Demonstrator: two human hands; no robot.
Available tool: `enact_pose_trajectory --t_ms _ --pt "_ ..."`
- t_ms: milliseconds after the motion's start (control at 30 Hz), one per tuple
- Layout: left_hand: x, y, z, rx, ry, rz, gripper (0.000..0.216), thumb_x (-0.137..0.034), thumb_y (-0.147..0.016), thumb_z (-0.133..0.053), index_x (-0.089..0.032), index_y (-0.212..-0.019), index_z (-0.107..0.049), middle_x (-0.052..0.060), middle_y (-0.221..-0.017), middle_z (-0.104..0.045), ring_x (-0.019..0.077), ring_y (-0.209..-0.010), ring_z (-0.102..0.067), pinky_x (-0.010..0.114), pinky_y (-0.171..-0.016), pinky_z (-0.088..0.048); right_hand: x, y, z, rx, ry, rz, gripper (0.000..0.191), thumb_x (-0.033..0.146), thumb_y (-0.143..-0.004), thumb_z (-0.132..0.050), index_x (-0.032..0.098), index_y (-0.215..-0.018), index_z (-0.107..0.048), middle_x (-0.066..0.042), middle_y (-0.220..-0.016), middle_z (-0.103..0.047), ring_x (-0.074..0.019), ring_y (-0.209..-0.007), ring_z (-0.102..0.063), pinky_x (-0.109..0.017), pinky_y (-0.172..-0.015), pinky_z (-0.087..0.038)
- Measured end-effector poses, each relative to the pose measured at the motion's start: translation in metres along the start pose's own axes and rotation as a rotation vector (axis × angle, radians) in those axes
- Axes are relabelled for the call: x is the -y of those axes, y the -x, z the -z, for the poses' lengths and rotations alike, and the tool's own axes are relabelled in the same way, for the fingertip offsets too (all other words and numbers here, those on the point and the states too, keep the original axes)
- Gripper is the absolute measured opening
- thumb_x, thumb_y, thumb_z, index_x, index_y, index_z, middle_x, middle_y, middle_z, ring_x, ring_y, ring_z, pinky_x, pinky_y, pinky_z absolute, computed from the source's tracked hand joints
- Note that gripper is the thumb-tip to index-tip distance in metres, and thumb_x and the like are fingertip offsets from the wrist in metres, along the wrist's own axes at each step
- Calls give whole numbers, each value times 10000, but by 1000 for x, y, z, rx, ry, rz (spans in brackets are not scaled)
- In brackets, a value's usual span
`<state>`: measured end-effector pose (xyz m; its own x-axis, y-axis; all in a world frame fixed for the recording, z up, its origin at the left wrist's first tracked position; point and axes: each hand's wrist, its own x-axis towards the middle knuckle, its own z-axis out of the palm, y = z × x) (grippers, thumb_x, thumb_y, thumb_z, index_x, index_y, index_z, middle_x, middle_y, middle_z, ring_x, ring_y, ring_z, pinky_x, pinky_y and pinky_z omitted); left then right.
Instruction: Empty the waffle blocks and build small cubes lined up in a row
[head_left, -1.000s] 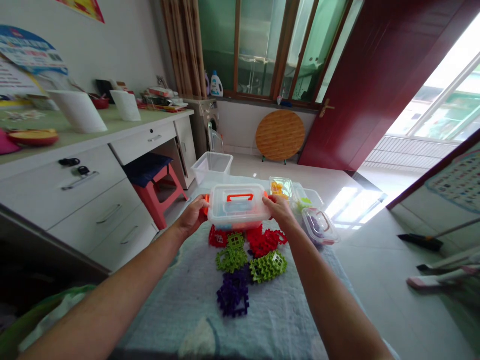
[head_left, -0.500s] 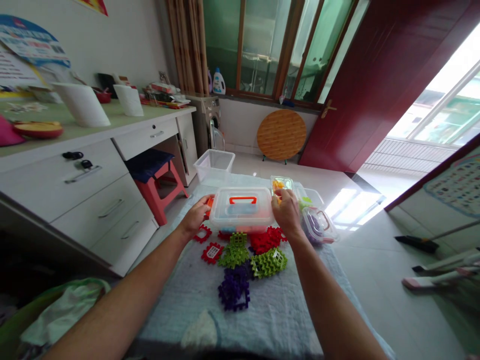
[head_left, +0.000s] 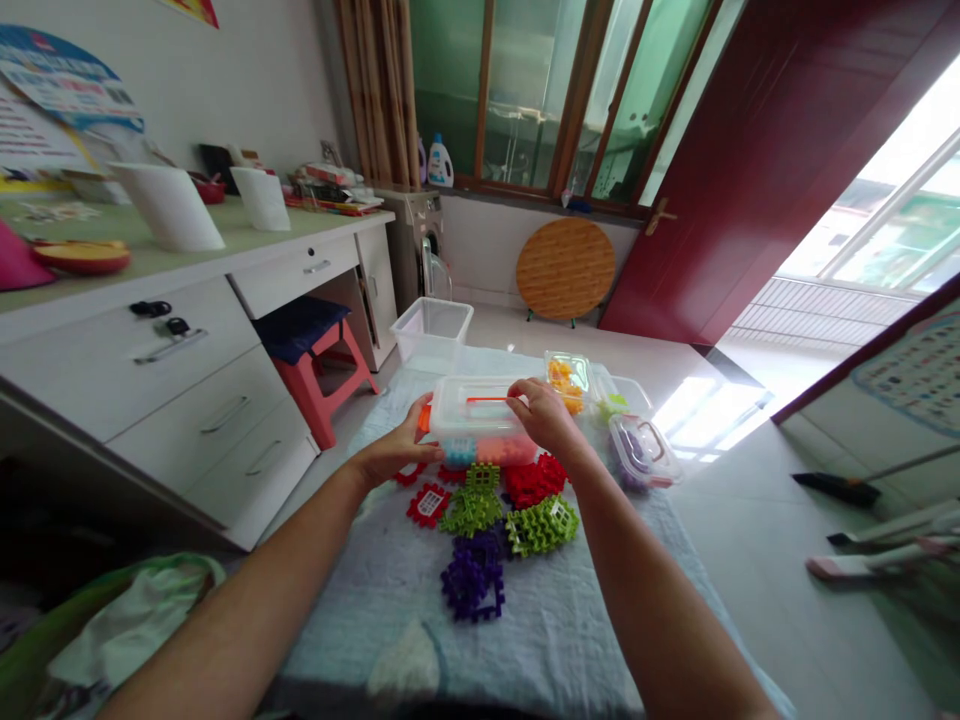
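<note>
Right hand moved to orange handle, covering one end, box contents blurred

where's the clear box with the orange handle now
In the head view, the clear box is near the centre, between the left hand at its left end and the right hand by its handle, with red pieces showing just below.

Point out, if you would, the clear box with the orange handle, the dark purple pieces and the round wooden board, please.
Clear box [head_left: 480,418]: head view, on its lid.
Dark purple pieces [head_left: 470,576]: head view, middle of the pile.
Round wooden board [head_left: 566,268]: head view, centre of its face.
</note>
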<state>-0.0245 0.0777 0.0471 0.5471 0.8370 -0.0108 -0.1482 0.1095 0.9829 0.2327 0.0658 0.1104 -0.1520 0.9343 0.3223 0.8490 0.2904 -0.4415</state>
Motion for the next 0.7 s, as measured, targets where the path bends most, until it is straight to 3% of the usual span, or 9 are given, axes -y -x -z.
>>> enact_pose_trajectory --t_ms 133,267,400,567,700 --pt "4 -8 -7 -113 -51 -15 1210 -346 -538 -883 -281 -1496 -149 144 -1325 -566 322 -1268 -507 474 -1069 -382 -12 2 0 -106 -172 -60 148 262 -850 -513 191 -925 -620 -70 -980 -634 -204 -945 -561 -336 -879 -407" --pt "7 -11 -9 -143 -60 -18 1190 -360 -548 -885 -282 -1490 -163 162 -1360 -539 336 -1284 -491 508 -1073 -370 -40 3 -2 -307 -384 -400 206 301 -777 -540 194 -943 -598 -60 -960 -637 -205 -893 -578 -339 -809 -456" --pt "8 -10 -9 -168 -78 -17 1195 -348 -542 -893 -283 -1489 -168 164 -1375 -527 337 -1311 -462 525 -1100 -325 -60 8 -7 -204 -767 -707 150 292 -703 -592 195 -816 -571 -9 -747 -596 -154 -660 -577 -294 -623 -499" --pt "15 -16 -8 -203 -15 -18 1259 -359 -550 -892 -288 -1509 -79 170 -1370 -530 336 -1302 -474 542 -1115 -290 -58 17 -18 -143 -930 -790 143 223 -690 -557 205 -822 -503 23 -645 -582 -108 -520 -572 -253 -535 -507" --pt "21 -24 -5 -105 47 -26 1341 -314 -525 -901 -305 -1513 7 133 -1269 -615 323 -1216 -559 515 -1065 -385 -58 18 -20 -132 -924 -802 112 230 -702 -553 200 -806 -523 8 -652 -611 -127 -532 -589 -271 -536 -509"
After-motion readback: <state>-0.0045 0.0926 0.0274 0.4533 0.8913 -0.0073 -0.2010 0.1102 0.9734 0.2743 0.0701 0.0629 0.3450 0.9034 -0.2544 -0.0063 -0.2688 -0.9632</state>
